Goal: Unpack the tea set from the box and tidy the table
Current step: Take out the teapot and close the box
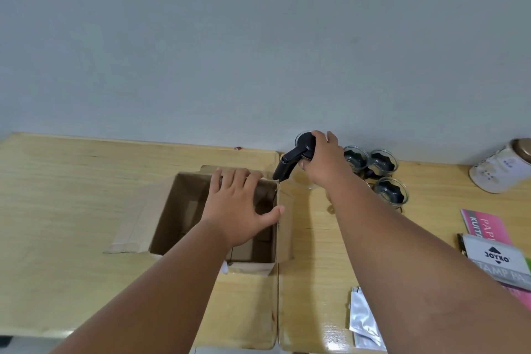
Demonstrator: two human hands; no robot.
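The right hand curls over the top of the teapot and grips it near the wall, at 1 o'clock from the open box. 3 glass cups stand just beside it at its 3 o'clock.

The step looks like setting it down. Lower it straight, keep the glass base level, leave a gap to the cups, and let go only once it sits on the worktop.

Its black handle gives the long axis, running from 1 to 7 o'clock. The free end points at 7, toward the box's far corner, so turning it clear of the cardboard would help.

The left hand, fingers spread and holding nothing, lies over the box's far rim.
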